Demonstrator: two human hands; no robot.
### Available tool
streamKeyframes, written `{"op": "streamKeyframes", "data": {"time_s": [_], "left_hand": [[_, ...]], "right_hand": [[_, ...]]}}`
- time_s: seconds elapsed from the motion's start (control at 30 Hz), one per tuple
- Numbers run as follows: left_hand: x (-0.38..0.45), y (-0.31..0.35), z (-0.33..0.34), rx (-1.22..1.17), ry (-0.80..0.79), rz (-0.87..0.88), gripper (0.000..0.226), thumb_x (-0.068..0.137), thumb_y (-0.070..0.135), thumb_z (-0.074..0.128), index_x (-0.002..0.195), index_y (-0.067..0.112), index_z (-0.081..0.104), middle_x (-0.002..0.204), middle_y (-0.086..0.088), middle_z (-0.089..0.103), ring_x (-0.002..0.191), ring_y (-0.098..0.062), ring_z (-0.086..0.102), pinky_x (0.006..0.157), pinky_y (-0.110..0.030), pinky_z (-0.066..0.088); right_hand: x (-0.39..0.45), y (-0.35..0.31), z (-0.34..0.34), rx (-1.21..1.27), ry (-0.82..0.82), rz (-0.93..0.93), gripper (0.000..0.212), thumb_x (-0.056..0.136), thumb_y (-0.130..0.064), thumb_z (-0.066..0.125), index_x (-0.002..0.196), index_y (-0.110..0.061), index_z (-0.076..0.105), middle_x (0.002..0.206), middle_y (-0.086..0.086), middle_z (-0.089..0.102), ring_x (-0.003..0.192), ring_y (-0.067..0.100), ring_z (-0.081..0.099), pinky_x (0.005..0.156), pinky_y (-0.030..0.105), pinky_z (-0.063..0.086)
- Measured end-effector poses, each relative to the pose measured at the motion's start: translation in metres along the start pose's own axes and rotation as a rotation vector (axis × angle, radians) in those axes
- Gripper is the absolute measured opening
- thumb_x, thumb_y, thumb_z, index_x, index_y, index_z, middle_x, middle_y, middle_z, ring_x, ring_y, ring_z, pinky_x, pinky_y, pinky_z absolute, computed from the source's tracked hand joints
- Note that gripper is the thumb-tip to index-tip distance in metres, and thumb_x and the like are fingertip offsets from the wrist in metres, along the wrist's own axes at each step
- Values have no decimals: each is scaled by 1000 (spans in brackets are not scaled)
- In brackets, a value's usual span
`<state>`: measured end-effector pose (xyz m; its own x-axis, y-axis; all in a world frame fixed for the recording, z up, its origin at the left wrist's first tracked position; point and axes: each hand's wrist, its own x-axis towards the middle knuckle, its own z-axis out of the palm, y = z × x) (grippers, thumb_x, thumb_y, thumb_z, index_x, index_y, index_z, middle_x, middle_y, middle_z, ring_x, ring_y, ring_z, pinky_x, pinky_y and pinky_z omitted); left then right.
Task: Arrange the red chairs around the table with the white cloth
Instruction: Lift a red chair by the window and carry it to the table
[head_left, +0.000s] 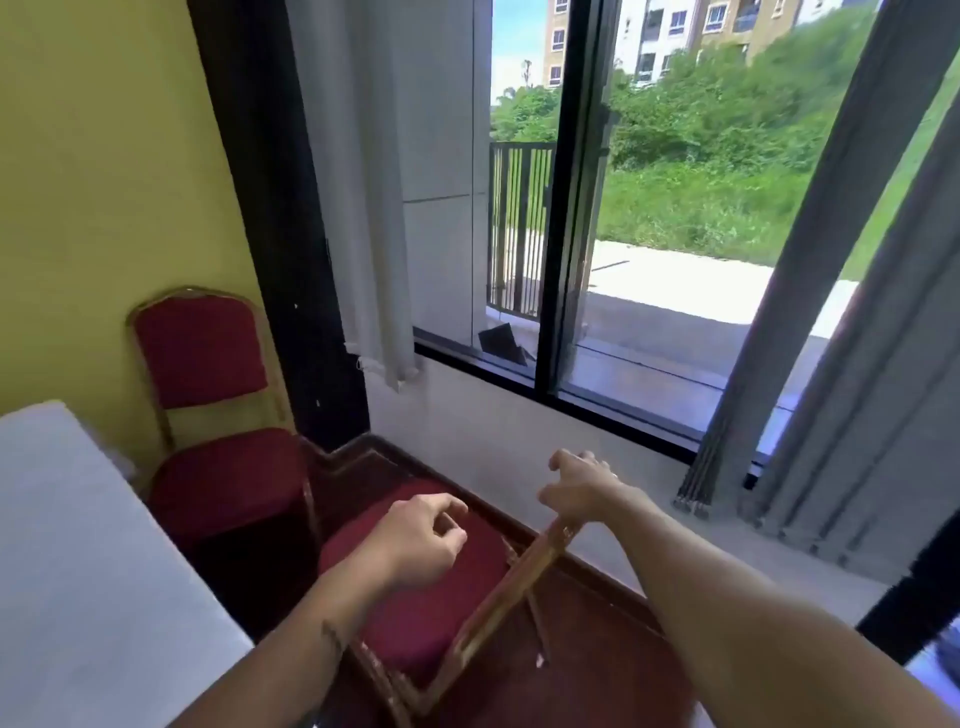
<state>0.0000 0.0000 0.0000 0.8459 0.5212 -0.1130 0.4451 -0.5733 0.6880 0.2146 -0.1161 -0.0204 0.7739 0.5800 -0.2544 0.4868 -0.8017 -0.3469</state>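
Note:
A red chair (426, 608) with a gold frame stands just below me, its seat facing the table with the white cloth (78, 545) at the left. My right hand (579, 488) rests on the top corner of its backrest frame, fingers loosely curled; whether it grips is unclear. Over the seat hovers my left hand (421, 540), fingers curled in, holding nothing. A second red chair (208, 364) stands against the yellow wall, next to the table's far corner.
A low white wall (519, 447) under a large window runs close along the right of the near chair. Grey curtains (831, 415) hang at the right, a white curtain (374, 208) and a black pillar (301, 312) behind the chairs. The floor is dark red carpet.

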Motion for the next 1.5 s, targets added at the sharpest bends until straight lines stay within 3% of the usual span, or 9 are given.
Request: {"op": "streamKeyframes", "data": {"time_s": [0.27, 0.43, 0.53, 0.63, 0.7, 0.87, 1.13, 1.33, 1.5], "left_hand": [[46, 18, 78, 193, -323, -179, 68, 82, 44, 68, 146, 28, 49, 133, 2, 62, 114, -15, 61, 96, -25, 48], [53, 16, 104, 317, -384, -255, 56, 77, 37, 63, 132, 33, 57, 121, 1, 66, 109, -22, 64, 94, -35, 54], [51, 8, 113, 326, -370, -303, 42, 78, 31, 59, 120, 35, 60, 113, 1, 66, 102, -24, 64, 85, -35, 54], [45, -7, 120, 322, -350, -326, 35, 76, 33, 61, 110, 36, 62, 109, 1, 67, 99, -25, 65, 84, -35, 53], [41, -19, 124, 278, -341, -333, 34, 76, 30, 59, 109, 37, 63, 106, 0, 68, 99, -27, 67, 88, -38, 55], [36, -28, 122, 178, -328, -274, 33, 81, 21, 54, 108, 34, 66, 98, 0, 67, 95, -28, 67, 85, -38, 56], [27, -23, 120, 240, -331, -282, 37, 80, 30, 60, 114, 17, 65, 119, -11, 64, 110, -35, 63, 94, -43, 55], [26, -22, 127, 287, -308, -255, 38, 88, 29, 59, 121, 12, 64, 123, -13, 63, 112, -36, 63, 93, -40, 54], [32, -20, 125, 304, -298, -286, 35, 87, 28, 59, 118, 14, 65, 116, -10, 64, 108, -33, 64, 88, -39, 55]], "right_hand": [[21, 59, 22, 244, -68, 135, 64, 83, -44, 61, 143, -27, 46, 143, 18, 34, 131, 38, 37, 108, 45, 38], [19, 58, 35, 567, -150, 178, 83, 90, -47, 60, 160, -36, 16, 135, 14, 50, 94, 27, 59, 79, 32, 45], [17, 45, 53, 775, -126, 268, 106, 87, -40, 60, 158, -45, -19, 129, 16, 58, 91, 33, 69, 65, 37, 59], [14, 37, 72, 960, -63, 362, 125, 82, -35, 67, 152, -41, -36, 130, 18, 64, 91, 35, 74, 43, 30, 55], [11, 32, 79, 1075, -68, 407, 130, 81, -29, 75, 156, -36, -31, 128, 18, 65, 92, 34, 75, 41, 30, 55], [13, 23, 85, 1242, -53, 451, 97, 73, -10, 65, 155, -29, 17, 120, 24, 66, 91, 37, 74, 44, 39, 57], [10, 26, 83, 1164, -70, 453, 73, 87, -6, 63, 149, -21, 26, 97, 17, 63, 77, 31, 70, 60, 51, 63], [15, 27, 80, 1126, -106, 404, 70, 80, -6, 66, 139, -21, 33, 99, 21, 65, 80, 34, 71, 81, 67, 59], [27, 22, 72, 1070, -204, 320, 68, 86, -3, 62, 143, -19, 28, 94, 17, 62, 78, 31, 68, 81, 60, 62]]}}
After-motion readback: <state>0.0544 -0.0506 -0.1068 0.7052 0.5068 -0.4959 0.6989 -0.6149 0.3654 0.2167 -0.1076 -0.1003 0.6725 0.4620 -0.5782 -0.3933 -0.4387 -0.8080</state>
